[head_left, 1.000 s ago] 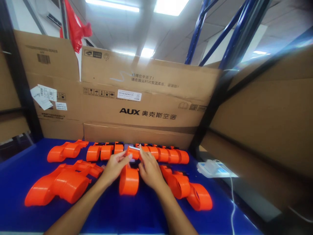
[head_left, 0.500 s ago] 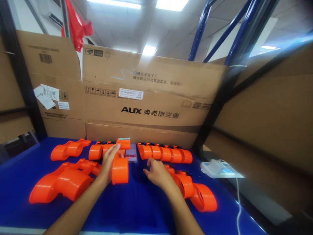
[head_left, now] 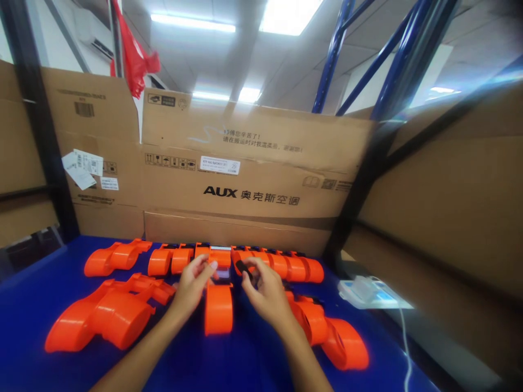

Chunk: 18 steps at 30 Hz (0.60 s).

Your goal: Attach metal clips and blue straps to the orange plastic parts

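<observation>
An orange plastic tape dispenser (head_left: 218,306) stands on the blue table (head_left: 245,359) between my hands. My left hand (head_left: 191,287) grips its upper end, fingers curled at its top near the metal blade. My right hand (head_left: 265,291) pinches a small black part (head_left: 244,267) just right of the dispenser's top. A row of finished orange dispensers (head_left: 269,263) lines the back of the table behind my hands.
Stacked orange dispenser shells lie at the left (head_left: 102,313) and at the right (head_left: 327,332). Large cardboard boxes (head_left: 245,174) wall off the back and right side. A white device with a cable (head_left: 370,291) lies at the right edge. Blue rack posts (head_left: 330,60) rise behind.
My left hand brought the dispenser back to the middle and stood it in front of me. My right hand rose off the table and now holds a small black part beside the dispenser's top.
</observation>
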Tool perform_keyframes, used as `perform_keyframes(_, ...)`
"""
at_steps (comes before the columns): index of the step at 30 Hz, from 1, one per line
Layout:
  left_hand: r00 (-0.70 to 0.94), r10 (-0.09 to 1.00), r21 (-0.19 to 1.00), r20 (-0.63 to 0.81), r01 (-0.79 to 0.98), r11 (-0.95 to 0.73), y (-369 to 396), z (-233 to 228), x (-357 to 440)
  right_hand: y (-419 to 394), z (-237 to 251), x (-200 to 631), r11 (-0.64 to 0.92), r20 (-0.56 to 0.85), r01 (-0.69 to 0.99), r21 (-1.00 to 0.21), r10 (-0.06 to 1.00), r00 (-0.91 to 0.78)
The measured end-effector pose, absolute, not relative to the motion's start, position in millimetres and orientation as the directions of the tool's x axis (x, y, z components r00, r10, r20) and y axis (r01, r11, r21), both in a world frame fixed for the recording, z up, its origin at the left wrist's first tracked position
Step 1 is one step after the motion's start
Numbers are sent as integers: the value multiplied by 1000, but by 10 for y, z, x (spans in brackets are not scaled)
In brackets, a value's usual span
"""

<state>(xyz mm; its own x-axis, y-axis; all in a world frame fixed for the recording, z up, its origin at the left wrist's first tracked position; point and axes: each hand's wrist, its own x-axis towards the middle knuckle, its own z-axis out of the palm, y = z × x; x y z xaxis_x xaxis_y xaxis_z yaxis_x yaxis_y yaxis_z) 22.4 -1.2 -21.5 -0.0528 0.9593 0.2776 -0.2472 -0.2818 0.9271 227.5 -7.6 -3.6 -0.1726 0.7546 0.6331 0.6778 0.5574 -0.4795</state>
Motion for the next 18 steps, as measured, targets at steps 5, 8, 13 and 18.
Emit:
perform_keyframes(5,28,949,935,313,-184,-302,-29,-216,271,-130,0,2140,743,818,527,-412,557,-146)
perform_keyframes(8,36,947,943,318,-119,-312,-49,-213,294,-138,9,2098,792,849,513,-332,488,-203)
perform_keyframes(13,61,936,935,348,-90,-342,-76,-214,319,-120,9,2097,797,846,500,-337,490,-210)
perform_keyframes(18,107,926,931,362,-96,-353,-89,-229,325,-113,7,2100,814,842,479,-329,482,-241)
